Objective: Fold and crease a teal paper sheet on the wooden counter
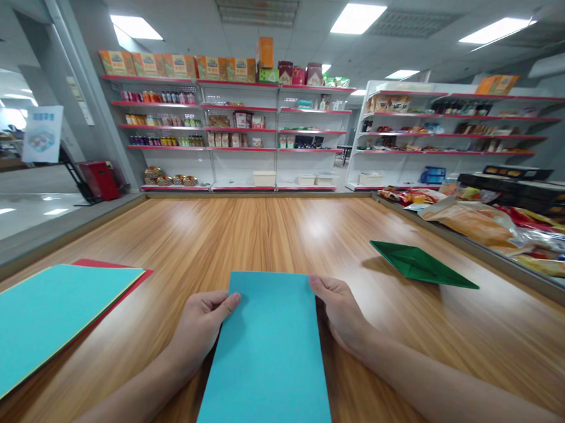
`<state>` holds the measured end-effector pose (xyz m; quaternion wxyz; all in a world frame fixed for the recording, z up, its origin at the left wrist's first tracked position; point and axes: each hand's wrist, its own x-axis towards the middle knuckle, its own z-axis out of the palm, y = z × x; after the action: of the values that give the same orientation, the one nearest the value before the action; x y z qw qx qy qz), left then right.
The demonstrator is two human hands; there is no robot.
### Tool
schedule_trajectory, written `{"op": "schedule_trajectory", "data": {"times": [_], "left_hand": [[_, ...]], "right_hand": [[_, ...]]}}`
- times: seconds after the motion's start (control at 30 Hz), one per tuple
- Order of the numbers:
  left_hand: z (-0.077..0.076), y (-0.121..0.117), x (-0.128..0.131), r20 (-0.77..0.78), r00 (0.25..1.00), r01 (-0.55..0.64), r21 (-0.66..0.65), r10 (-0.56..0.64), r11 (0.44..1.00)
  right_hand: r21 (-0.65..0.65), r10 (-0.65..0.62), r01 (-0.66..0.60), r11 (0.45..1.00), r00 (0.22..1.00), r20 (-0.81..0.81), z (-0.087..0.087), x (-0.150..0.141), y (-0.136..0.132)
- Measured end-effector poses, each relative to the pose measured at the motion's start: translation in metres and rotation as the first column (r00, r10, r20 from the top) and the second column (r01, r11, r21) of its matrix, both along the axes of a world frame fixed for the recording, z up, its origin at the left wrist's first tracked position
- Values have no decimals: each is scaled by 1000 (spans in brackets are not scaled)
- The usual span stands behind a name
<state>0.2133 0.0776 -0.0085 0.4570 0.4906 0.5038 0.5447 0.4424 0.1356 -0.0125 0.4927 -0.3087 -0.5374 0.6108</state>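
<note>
A light blue sheet of paper (268, 356), long and narrow, extends from the bottom edge toward the middle of the table. My left hand (205, 318) pinches its left edge, thumb on top. At its far right corner my right hand (337, 306) grips the paper, also with the thumb over it. The fingers beneath the sheet are partly hidden. To the right lies a folded green paper piece (419, 264), pointed at both ends. On the left rests a stack of coloured paper (53, 326), blue on top, with yellow and red edges showing below.
The wooden table (262, 229) has a raised rim. Snack bags (480, 225) and dark boxes (506, 188) sit beyond its right edge. Behind stand stocked shelves (239, 127). A sign (43, 134) and a red box (99, 180) are at the far left.
</note>
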Motion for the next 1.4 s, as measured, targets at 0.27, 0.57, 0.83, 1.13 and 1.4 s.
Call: {"op": "schedule_trajectory", "data": {"times": [0.27,0.57,0.83,1.13,1.4], "left_hand": [[0,3,-3,7,998,-67,19,67,998],[1,1,-8,-182,942,-249,180,281,952],[3,3,-7,-180,946,-237,193,272,952],[4,0,-2,70,998,11,-44,-8,999],[-2,2,-5,47,997,-64,26,63,998]], "right_hand": [[142,50,-93,986,959,278,1,1,-2],[242,71,-205,948,880,469,4,1,-8],[186,191,-294,938,882,430,6,2,-11],[110,138,-176,978,948,286,3,2,-9],[122,254,-331,936,872,418,1,3,-12]]}}
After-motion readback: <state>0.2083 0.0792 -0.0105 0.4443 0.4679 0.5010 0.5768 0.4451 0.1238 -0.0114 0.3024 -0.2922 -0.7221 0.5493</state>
